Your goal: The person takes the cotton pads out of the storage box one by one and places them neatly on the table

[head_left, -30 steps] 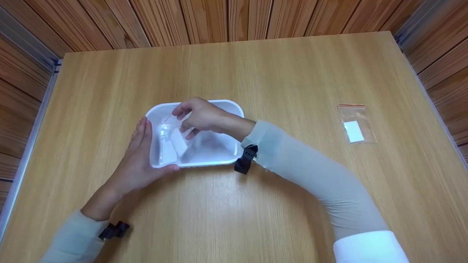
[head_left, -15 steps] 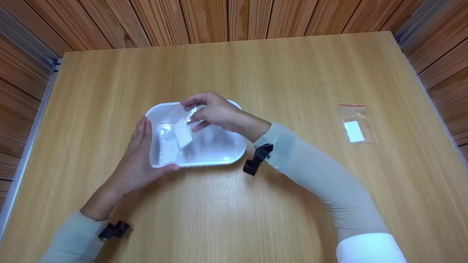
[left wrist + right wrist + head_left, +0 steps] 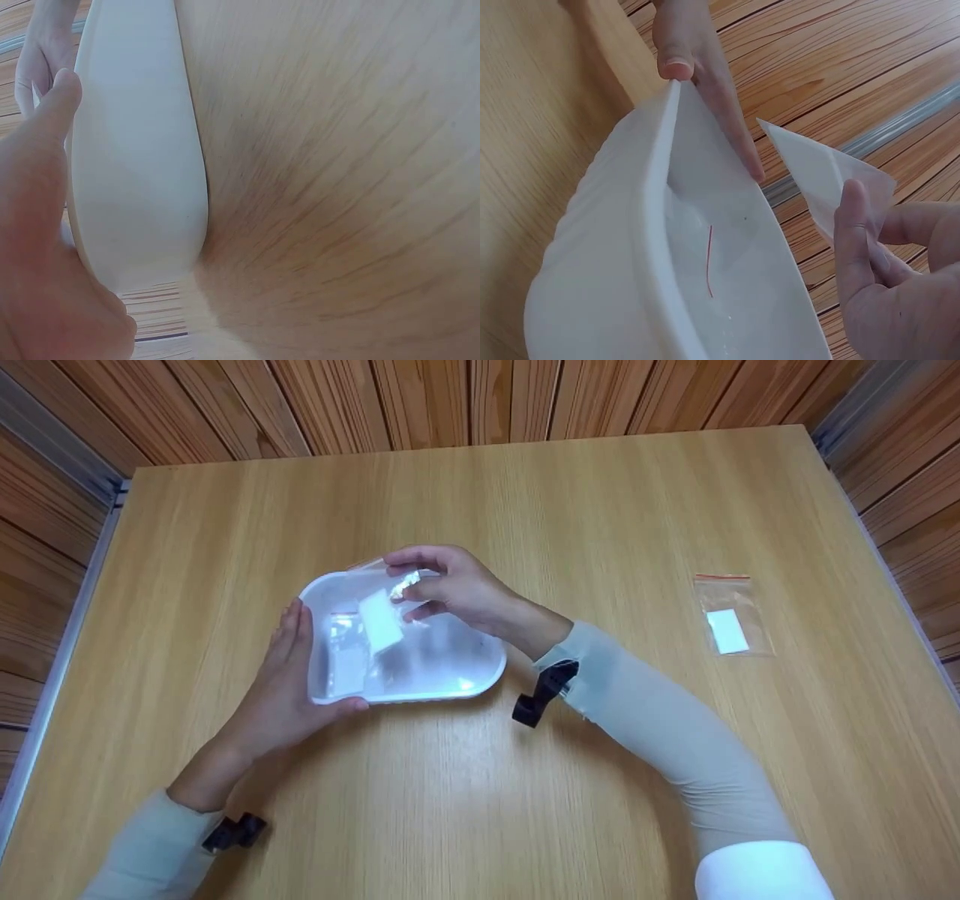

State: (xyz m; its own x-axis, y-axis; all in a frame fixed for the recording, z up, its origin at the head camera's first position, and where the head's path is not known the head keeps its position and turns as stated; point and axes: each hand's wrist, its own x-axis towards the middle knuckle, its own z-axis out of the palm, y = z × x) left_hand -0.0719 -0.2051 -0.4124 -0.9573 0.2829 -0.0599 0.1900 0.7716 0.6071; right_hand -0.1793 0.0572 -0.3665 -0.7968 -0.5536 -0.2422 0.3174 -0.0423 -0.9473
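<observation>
A white plastic tub (image 3: pixel 442 684) stands on the table left of the middle. My left hand (image 3: pixel 289 690) holds its left end, the thumb along the near rim and the fingers along the left side. Over the tub, my right hand (image 3: pixel 457 589) pinches a clear zip bag (image 3: pixel 817 169) with a white card (image 3: pixel 381 621) inside; the bag hangs tilted. Another clear zip bag (image 3: pixel 346 652) with a white piece in it lies at the left inside the tub. The right wrist view shows a red line (image 3: pixel 709 262) inside the tub.
A third zip bag (image 3: pixel 731 619), with a red strip along its top and a white card inside, lies on the wooden table (image 3: pixel 600 525) at the right. Wood-panelled walls (image 3: pixel 495 401) border the back and both sides.
My right hand has lifted the bag up and to the right, from low inside the tub to above its far rim. My left hand has stayed on the tub's left end.
</observation>
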